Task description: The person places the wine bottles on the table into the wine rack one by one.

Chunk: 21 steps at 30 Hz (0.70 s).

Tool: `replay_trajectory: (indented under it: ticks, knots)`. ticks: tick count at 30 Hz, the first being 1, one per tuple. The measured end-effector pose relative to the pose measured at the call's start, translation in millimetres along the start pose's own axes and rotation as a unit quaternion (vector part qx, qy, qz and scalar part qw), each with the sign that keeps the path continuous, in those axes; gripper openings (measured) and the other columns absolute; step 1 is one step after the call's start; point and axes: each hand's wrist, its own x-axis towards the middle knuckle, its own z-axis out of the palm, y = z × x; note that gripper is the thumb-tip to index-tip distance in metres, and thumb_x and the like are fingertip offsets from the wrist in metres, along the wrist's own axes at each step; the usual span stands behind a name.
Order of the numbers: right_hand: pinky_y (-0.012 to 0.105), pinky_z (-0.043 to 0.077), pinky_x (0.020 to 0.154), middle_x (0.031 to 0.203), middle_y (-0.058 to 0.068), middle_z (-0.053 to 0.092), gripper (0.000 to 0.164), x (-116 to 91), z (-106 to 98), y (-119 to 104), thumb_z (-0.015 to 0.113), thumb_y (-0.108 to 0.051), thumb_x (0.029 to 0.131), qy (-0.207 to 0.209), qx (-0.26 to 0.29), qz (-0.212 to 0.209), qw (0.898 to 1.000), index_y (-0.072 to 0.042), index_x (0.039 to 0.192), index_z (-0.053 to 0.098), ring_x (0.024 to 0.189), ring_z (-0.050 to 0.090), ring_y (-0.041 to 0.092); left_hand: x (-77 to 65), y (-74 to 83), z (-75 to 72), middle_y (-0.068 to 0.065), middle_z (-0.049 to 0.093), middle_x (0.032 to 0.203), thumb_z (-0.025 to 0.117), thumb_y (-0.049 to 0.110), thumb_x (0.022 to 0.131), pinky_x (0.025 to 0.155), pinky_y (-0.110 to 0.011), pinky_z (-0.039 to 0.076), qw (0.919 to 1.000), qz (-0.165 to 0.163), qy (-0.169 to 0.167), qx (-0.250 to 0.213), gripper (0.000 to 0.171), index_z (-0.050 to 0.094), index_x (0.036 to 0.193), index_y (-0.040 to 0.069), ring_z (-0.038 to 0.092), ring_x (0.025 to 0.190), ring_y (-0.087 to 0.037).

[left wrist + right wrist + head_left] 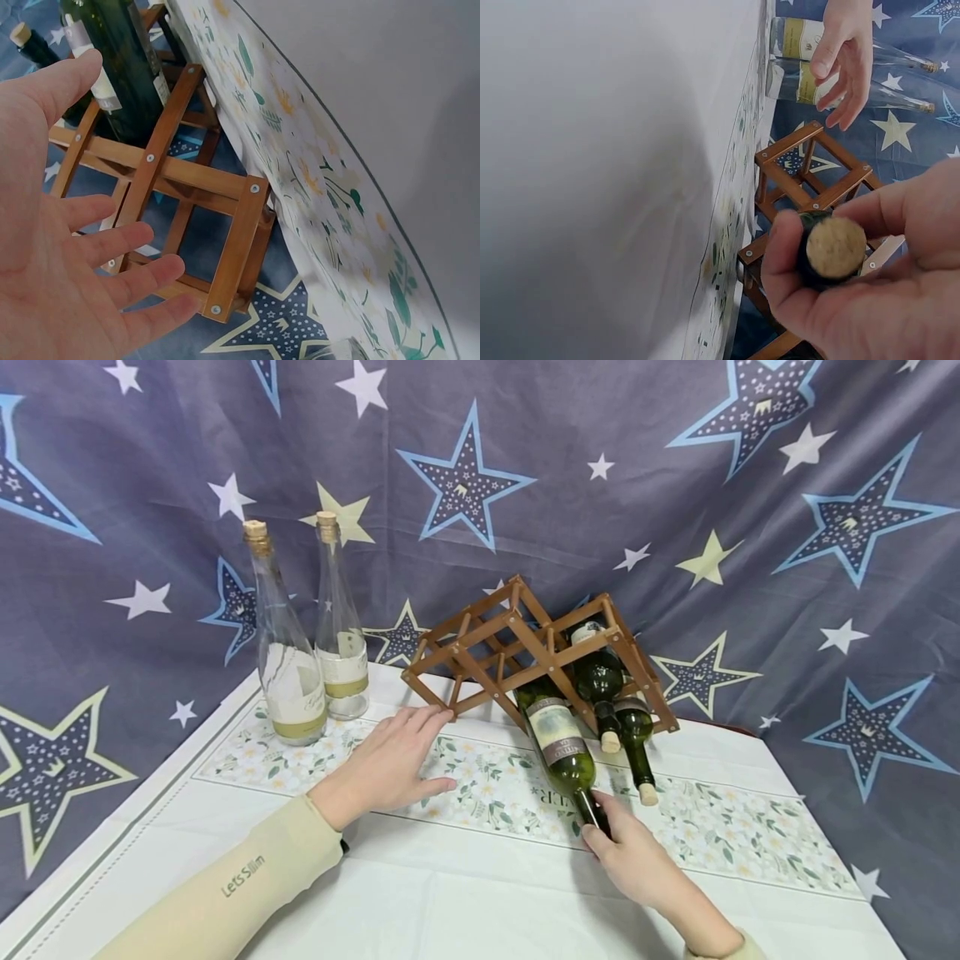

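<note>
A green wine bottle (558,739) with a pale label slants out of the brown wooden wine rack (551,670), neck toward me. My right hand (633,852) grips that neck, thumb and fingers curled round it. In the right wrist view the bottle's cork (836,247) faces the camera between the fingers. With fingers spread, my left hand (393,760) reaches to the rack's lower left corner, fingertips right at the wood and nothing held. The left wrist view shows its open palm (52,262) in front of the rack. The held bottle's base is hidden behind the slats.
Two more corked green bottles, an upper one (600,677) and a lower one (636,727), lie in the rack's right side. Two clear corked bottles, one nearer (292,693) and one farther (342,668), stand at left. A star-patterned curtain (570,527) hangs behind the white-covered table (390,893).
</note>
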Motion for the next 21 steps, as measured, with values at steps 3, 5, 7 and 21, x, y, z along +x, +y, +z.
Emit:
replay_trajectory:
  ticks: [3, 5, 7, 21]
  knots:
    - [0.031, 0.052, 0.062, 0.092, 0.012, 0.062, 0.054, 2.2, 0.5, -0.5, 0.055, -0.011, 0.101, -0.02, 0.043, -0.005, 0.999, 0.004, 0.149, 0.036, 0.076, 0.06, 0.022, -0.3, 0.0, 0.3, -0.013, 0.04, 0.151, 0.061, 0.07, 0.084, 0.102, -0.053, 0.039, 1.0, 0.002, 0.004, -0.006, 0.097, 0.035, 0.155, 0.009, 0.042, 0.132, -0.031]
    - [0.031, 0.053, 0.061, 0.091, 0.013, 0.062, 0.053, 4.2, 1.1, -0.2, 0.055, -0.01, 0.101, -0.029, 0.057, -0.012, 0.998, 0.005, 0.148, 0.036, 0.076, 0.061, 0.023, -0.4, -0.1, 0.6, -0.014, 0.04, 0.151, 0.062, 0.069, 0.084, 0.102, -0.053, 0.039, 1.0, 0.004, 0.005, -0.007, 0.097, 0.035, 0.155, 0.009, 0.042, 0.132, -0.032]
    - [0.032, 0.054, 0.062, 0.094, 0.015, 0.062, 0.052, 6.3, 1.8, 0.1, 0.055, -0.009, 0.101, -0.037, 0.068, -0.019, 0.997, 0.005, 0.147, 0.036, 0.077, 0.062, 0.025, -0.5, -0.3, 0.7, -0.013, 0.04, 0.152, 0.06, 0.071, 0.084, 0.103, -0.052, 0.039, 1.0, 0.005, 0.004, -0.004, 0.097, 0.035, 0.155, 0.009, 0.042, 0.132, -0.031]
    - [0.035, 0.057, 0.063, 0.118, 0.023, 0.057, 0.059, 17.7, 8.8, -9.0, 0.057, -0.014, 0.101, -0.045, 0.124, -0.003, 0.991, 0.003, 0.152, 0.032, 0.079, 0.066, 0.025, -0.7, 0.4, 1.0, -0.014, 0.038, 0.153, 0.052, 0.077, 0.085, 0.104, -0.053, 0.038, 0.9999, 0.011, 0.001, -0.004, 0.099, 0.034, 0.156, 0.01, 0.04, 0.133, -0.032]
